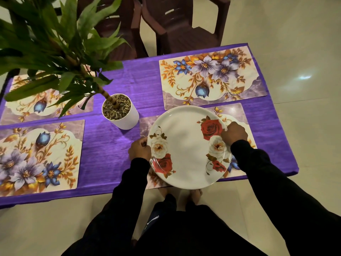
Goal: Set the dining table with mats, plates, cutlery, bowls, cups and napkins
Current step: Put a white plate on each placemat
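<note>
Plate (186, 145), white with red and cream roses, sits over the flowered mat (238, 115) at the worktop's (114, 154) near right corner. Both hands grip it by the rim: the left hand (139, 150) curls round its left edge, the right hand (234, 133) pinches its right edge. Three more mats lie uncovered. A white pot (120, 115) mid-worktop holds gravel and a leafy plant (55, 52).
</note>
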